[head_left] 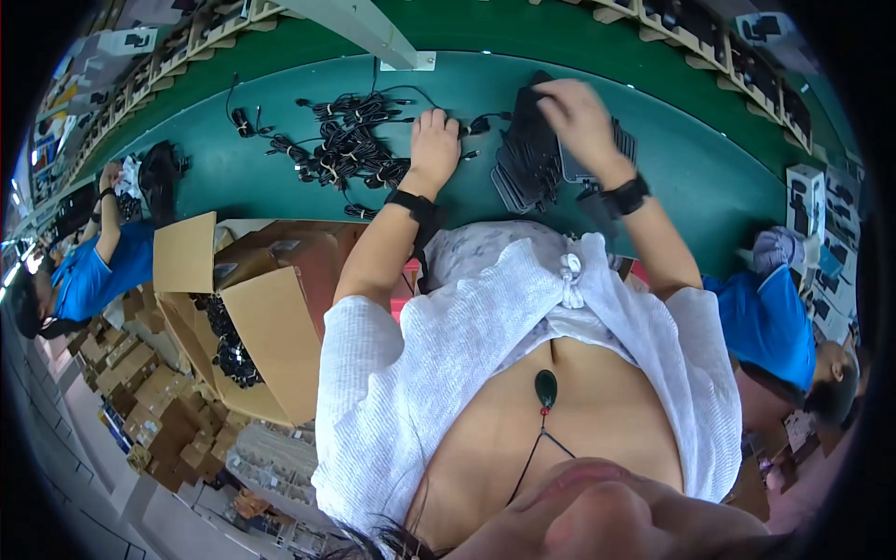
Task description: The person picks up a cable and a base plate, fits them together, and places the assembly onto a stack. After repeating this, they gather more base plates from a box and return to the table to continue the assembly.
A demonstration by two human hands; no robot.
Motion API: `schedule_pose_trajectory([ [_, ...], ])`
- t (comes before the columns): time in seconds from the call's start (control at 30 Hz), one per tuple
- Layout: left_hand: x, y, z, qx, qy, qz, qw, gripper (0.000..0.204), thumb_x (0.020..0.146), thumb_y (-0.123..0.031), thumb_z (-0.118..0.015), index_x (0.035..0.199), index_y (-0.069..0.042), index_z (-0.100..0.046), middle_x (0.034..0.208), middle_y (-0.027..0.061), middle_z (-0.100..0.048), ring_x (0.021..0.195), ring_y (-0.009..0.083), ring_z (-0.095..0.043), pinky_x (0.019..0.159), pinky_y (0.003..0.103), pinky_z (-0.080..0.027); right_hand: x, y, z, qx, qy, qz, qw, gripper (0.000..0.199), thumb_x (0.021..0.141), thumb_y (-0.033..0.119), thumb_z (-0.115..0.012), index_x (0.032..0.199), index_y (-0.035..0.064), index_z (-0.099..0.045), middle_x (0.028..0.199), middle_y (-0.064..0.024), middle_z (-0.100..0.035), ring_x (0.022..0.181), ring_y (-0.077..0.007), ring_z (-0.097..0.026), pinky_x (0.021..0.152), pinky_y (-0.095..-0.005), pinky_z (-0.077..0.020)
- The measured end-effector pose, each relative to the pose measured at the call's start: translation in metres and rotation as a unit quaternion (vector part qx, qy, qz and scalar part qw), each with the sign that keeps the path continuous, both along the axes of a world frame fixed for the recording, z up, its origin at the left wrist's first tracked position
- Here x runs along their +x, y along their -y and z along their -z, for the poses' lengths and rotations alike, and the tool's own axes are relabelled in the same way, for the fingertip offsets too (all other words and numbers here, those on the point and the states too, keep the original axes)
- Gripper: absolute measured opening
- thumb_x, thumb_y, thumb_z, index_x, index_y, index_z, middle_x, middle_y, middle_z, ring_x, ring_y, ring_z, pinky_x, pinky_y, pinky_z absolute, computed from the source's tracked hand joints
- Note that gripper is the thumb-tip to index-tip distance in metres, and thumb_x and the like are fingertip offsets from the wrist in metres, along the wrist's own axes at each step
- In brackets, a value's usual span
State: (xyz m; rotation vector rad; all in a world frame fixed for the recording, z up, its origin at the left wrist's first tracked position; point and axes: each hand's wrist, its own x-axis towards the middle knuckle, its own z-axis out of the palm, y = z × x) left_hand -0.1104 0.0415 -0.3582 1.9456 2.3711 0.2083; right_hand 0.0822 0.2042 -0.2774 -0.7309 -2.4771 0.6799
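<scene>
On the green table, my left hand [435, 145] lies between a heap of black cables [350, 149] and a single coiled cable [478, 125]. Its fingers are curled down and pressed together; whatever they hold is hidden beneath them. My right hand [583, 126], smeared by motion, is over a stack of flat black pieces [530, 154], fingers reaching toward the stack's far end. Whether it grips one of them cannot be made out. More flat dark pieces [623, 142] show beside and partly behind this hand.
An open cardboard box [271, 327] with black items inside stands at the table's near left edge. A grey metal post [373, 33] rises at the far side. Co-workers in blue shirts sit at left [112, 271] and right [770, 313]. A rack [714, 47] runs beyond the table.
</scene>
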Motion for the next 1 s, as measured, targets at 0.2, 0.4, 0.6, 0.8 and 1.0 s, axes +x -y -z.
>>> schedule_pose_trajectory([
  [0.2,0.003,0.007,-0.093,0.114,0.213,0.002,0.970,0.022,0.070,-0.006,-0.064,0.091,-0.007,-0.056,0.084,0.0085,-0.058,0.078,0.0276,-0.059,0.066,0.038,-0.048,-0.040,0.068,0.002,0.001,0.154,-0.104,0.983,0.033,0.082,0.011,-0.059,0.113,0.0023,-0.052,0.106,-0.0116,-0.062,0.098,-0.0307,-0.057,0.087,-0.0369,-0.0446],
  [0.4,-0.018,0.007,-0.088,0.076,0.642,-0.102,0.756,0.027,0.096,-0.023,-0.045,0.104,0.001,-0.056,0.088,0.0070,-0.065,0.077,0.0130,-0.062,0.069,0.025,-0.052,-0.047,0.068,-0.013,-0.496,-0.188,0.067,0.845,0.017,0.087,0.008,-0.058,0.099,0.0026,-0.048,0.084,-0.0067,-0.063,0.072,-0.0144,-0.060,0.057,-0.0257,-0.0471],
  [0.6,0.023,0.007,-0.095,-0.011,0.833,-0.115,0.541,0.030,0.098,-0.022,-0.038,0.117,-0.003,-0.050,0.090,0.0034,-0.057,0.070,0.0105,-0.055,0.066,0.025,-0.051,-0.044,0.090,-0.051,-0.064,0.099,0.136,0.984,0.036,0.079,0.022,-0.069,0.103,0.0018,-0.050,0.112,-0.0105,-0.055,0.088,-0.0206,-0.059,0.080,-0.0331,-0.0491],
  [0.8,0.036,-0.008,-0.114,-0.159,0.738,-0.002,0.655,0.026,0.096,-0.019,-0.038,0.101,-0.002,-0.057,0.066,-0.0001,-0.052,0.052,0.0089,-0.046,0.048,0.023,-0.035,0.004,0.078,-0.077,0.108,0.136,-0.159,0.972,0.067,0.078,0.037,-0.061,0.133,0.0077,-0.039,0.114,-0.0152,-0.056,0.109,-0.0309,-0.051,0.099,-0.0409,-0.0363],
  [1.0,0.061,-0.012,-0.132,-0.167,0.852,0.003,0.496,0.032,0.097,-0.026,-0.042,0.111,0.001,-0.053,0.096,0.0108,-0.062,0.080,0.0154,-0.061,0.068,0.027,-0.052,0.046,0.032,-0.114,0.064,0.144,-0.091,0.983,0.034,0.080,0.014,-0.058,0.113,0.0060,-0.057,0.090,-0.0109,-0.063,0.076,-0.0270,-0.063,0.063,-0.0346,-0.0503],
])
